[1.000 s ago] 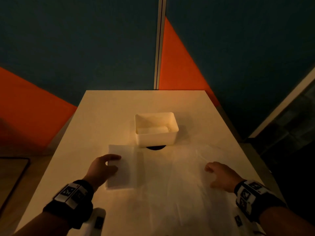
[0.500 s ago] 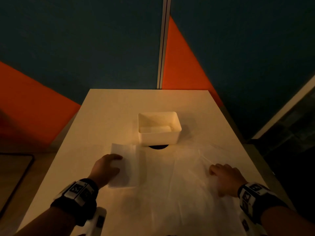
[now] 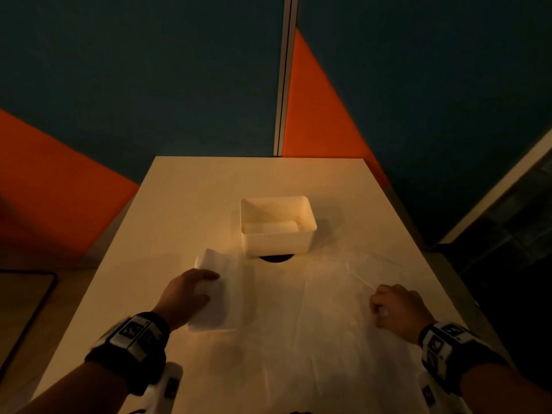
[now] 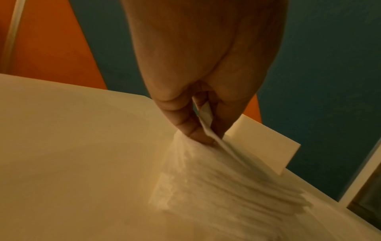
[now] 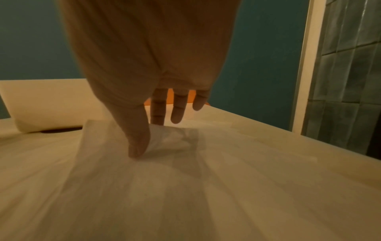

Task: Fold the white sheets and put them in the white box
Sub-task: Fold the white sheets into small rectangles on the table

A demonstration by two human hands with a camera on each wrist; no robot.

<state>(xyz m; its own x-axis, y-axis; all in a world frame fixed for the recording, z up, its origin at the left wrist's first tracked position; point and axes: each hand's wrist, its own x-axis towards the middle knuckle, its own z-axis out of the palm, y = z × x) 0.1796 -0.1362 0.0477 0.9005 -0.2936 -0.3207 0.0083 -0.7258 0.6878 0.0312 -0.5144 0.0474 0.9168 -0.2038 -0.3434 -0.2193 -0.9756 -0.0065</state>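
A thin white sheet (image 3: 298, 324) lies spread over the near half of the table (image 3: 209, 189). Its left part is doubled over into a flap (image 3: 227, 297). My left hand (image 3: 209, 282) pinches that flap's edge; the left wrist view shows the left hand (image 4: 208, 135) with thumb and finger closed on the lifted sheet (image 4: 206, 171). My right hand (image 3: 379, 309) pinches the sheet near its right side. In the right wrist view the right hand (image 5: 146, 140) holds a raised fold between thumb and forefinger, other fingers straight. The white box (image 3: 277, 243) stands beyond, a folded sheet (image 3: 268, 227) inside.
A dark round hole (image 3: 276, 257) shows in the table just under the box's front. Teal and orange wall panels (image 3: 179, 85) rise behind the table's far edge. The table's right edge (image 3: 418, 249) drops off near a glass partition (image 5: 350, 81).
My right hand has curled, drawn back toward me and pinched up the sheet. My left hand has lifted the flap's edge off the table.
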